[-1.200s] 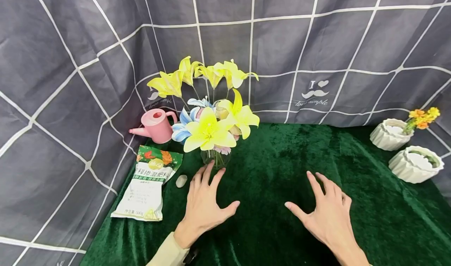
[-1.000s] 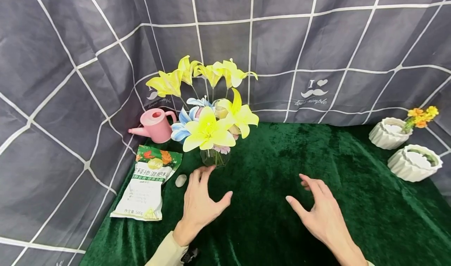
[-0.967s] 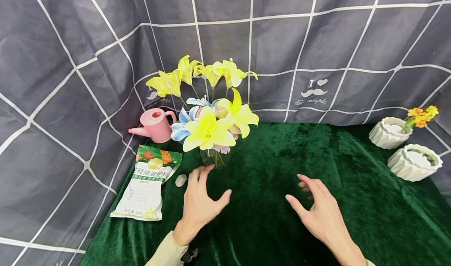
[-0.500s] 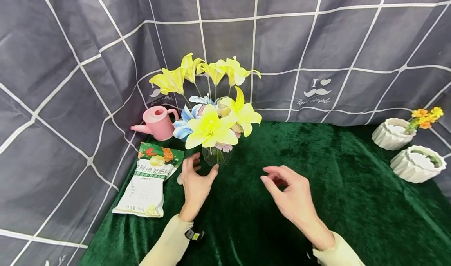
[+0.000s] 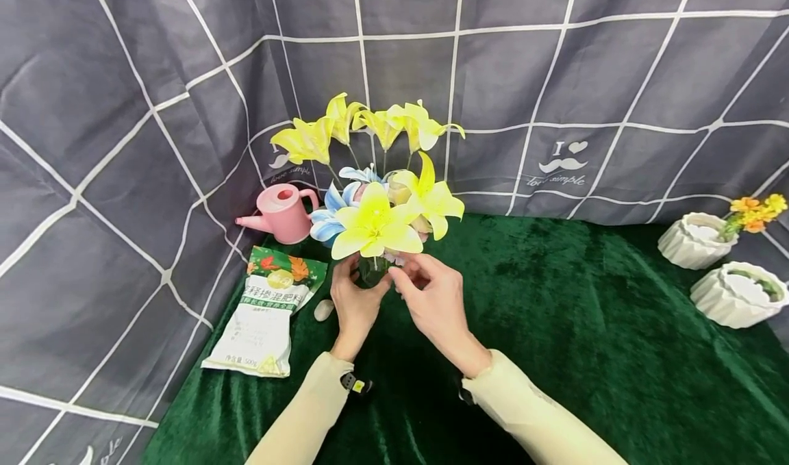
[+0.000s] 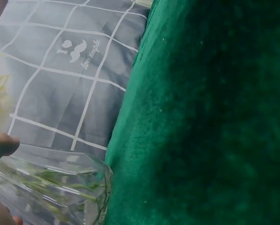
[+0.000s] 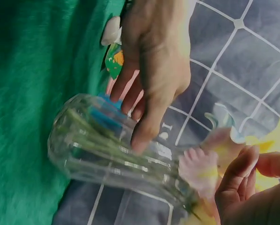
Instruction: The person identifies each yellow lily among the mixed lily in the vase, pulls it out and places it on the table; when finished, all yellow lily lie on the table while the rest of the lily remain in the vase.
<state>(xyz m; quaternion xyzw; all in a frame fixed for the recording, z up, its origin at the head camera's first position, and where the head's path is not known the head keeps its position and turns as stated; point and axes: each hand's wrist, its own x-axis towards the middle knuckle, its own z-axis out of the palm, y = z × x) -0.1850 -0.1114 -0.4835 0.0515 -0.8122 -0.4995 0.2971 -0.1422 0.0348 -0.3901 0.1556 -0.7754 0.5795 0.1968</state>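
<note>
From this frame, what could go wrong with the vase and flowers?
The glass vase could tip if the left hand loosens its grip, since large yellow blooms spread wide above it. The right hand, close to the pink flower, might snag or crush its petals. The left hand could also knock the pale stone lying beside it.
</note>
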